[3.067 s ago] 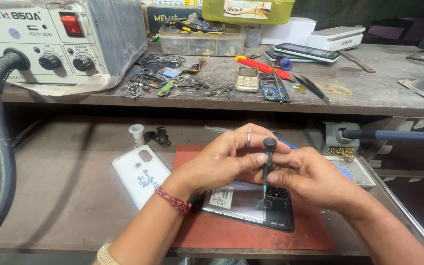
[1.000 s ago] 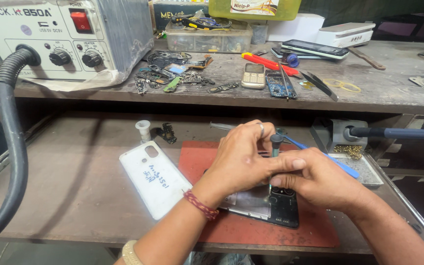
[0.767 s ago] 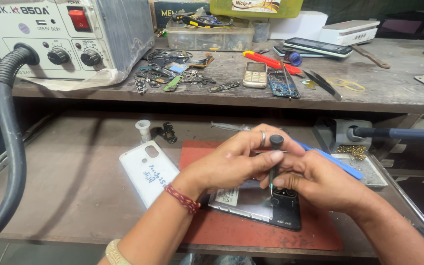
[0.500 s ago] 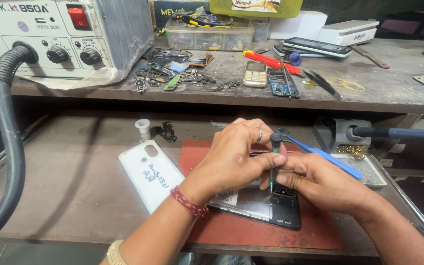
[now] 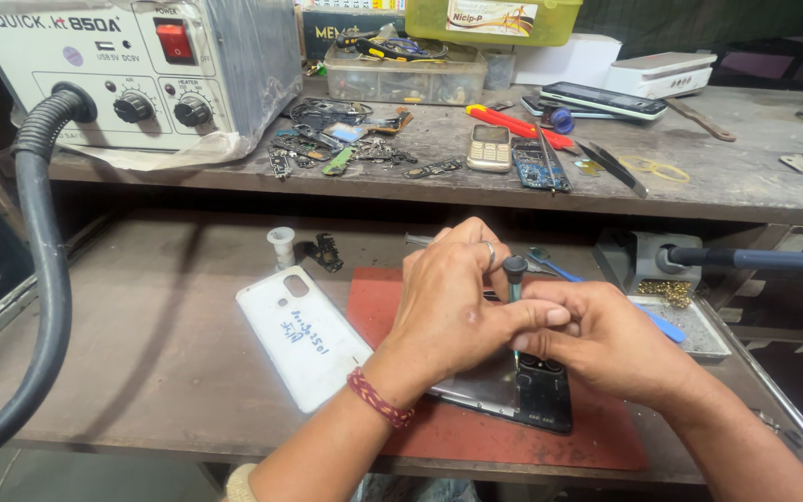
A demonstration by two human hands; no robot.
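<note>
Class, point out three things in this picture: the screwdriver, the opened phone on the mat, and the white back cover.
screwdriver [image 5: 514, 270]: head view, its round black cap.
opened phone [image 5: 545, 403]: head view, its dark lower end.
white back cover [image 5: 304, 339]: head view, its flat middle.

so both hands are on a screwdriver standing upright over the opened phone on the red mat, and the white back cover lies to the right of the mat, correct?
Not quite. The head view shows the white back cover lying to the left of the red mat, not the right. The rest holds: the left hand and right hand are on the upright screwdriver over the opened phone.
</note>
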